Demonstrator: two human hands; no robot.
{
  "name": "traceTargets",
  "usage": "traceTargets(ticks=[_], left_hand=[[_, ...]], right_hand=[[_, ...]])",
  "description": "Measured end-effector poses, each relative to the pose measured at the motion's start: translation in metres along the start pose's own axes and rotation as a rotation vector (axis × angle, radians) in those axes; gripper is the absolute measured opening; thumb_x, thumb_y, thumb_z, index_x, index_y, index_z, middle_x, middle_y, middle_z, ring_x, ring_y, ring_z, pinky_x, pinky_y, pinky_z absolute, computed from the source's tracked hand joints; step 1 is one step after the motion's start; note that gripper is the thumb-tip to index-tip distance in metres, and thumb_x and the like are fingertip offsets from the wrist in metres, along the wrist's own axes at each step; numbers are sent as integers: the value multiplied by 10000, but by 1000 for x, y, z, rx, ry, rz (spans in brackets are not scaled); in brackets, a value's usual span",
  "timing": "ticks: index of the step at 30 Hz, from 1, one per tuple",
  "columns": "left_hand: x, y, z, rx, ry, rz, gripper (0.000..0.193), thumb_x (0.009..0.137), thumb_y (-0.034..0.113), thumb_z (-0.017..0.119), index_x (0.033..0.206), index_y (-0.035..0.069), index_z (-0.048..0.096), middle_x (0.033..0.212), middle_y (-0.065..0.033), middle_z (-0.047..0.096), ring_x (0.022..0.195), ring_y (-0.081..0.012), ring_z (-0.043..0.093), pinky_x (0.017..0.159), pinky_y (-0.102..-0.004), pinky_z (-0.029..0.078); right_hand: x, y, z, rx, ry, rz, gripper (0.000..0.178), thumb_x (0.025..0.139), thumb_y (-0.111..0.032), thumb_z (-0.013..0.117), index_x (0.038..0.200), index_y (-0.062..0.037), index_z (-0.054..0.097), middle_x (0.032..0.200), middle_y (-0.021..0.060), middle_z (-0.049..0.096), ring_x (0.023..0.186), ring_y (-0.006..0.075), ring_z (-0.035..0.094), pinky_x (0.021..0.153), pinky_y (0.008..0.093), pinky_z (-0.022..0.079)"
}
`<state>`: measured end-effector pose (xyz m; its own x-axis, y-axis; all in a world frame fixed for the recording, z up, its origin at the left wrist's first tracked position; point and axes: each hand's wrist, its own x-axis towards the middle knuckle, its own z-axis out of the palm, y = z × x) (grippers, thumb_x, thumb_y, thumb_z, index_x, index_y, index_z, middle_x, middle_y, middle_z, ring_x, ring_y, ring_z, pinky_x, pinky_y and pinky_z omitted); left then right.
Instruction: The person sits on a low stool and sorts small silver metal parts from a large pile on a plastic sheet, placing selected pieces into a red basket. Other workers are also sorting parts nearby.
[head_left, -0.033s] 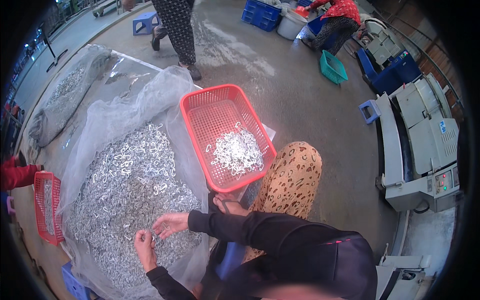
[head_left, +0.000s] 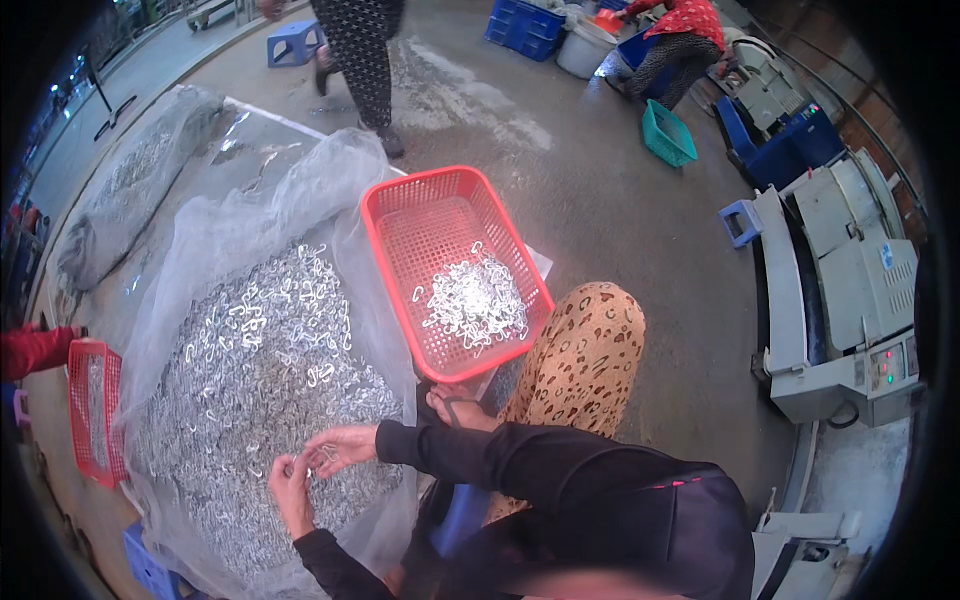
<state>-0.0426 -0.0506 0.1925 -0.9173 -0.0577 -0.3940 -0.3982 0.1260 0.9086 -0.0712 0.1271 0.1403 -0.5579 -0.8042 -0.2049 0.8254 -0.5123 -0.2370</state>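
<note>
A wide heap of small silvery metal hooks (head_left: 250, 400) lies on a sheer white mesh cloth (head_left: 250, 212) in front of me. Over the near right part of the heap, my left hand (head_left: 291, 492) has its fingertips pinched together; what they hold is too small to make out. My right hand (head_left: 345, 446) comes in from the right, its fingers curled and almost touching the left fingertips. Silvery glints of small hooks show among its fingers. Beside my knee, a red plastic basket (head_left: 388, 290) holds a pile of brighter hooks (head_left: 478, 302) at its near end.
Another person's red sleeve (head_left: 35, 350) reaches to a second red basket (head_left: 97, 475) at the left. A person in patterned trousers (head_left: 355, 65) walks beyond the cloth. Grey machines (head_left: 845, 290) line the right side. A green basket (head_left: 668, 133) and a blue stool (head_left: 741, 222) stand on the floor.
My left fingertips have come slightly closer to my right hand. The walking person's legs have shifted a little to the right. The basket and the heap look the same.
</note>
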Motion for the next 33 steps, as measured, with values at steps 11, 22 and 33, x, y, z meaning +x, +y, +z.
traceTargets(ticks=[11,22,33], left_hand=[[-2,10,-4,44,133,83,130,827,187,672,906,90,636,806,43,569,662,-32,484,537,-191,371],[-1,2,1,57,83,318,91,807,119,661,860,58,703,823,-20,657,712,-94,557,633,-234,416],[-5,8,40,540,161,698,51,799,52,641,849,59,647,770,-54,549,653,-192,557,533,-307,430]], right_hand=[[2,-41,-14,-223,319,-62,314,912,-201,566,1106,46,560,1022,92,599,965,189,579,891,301,472],[5,-18,-7,-270,230,170,218,878,-94,606,1062,15,568,1002,51,595,963,133,573,875,266,472],[15,8,-13,-22,510,-214,71,923,-110,509,941,-41,506,896,102,591,772,196,596,645,324,504]])
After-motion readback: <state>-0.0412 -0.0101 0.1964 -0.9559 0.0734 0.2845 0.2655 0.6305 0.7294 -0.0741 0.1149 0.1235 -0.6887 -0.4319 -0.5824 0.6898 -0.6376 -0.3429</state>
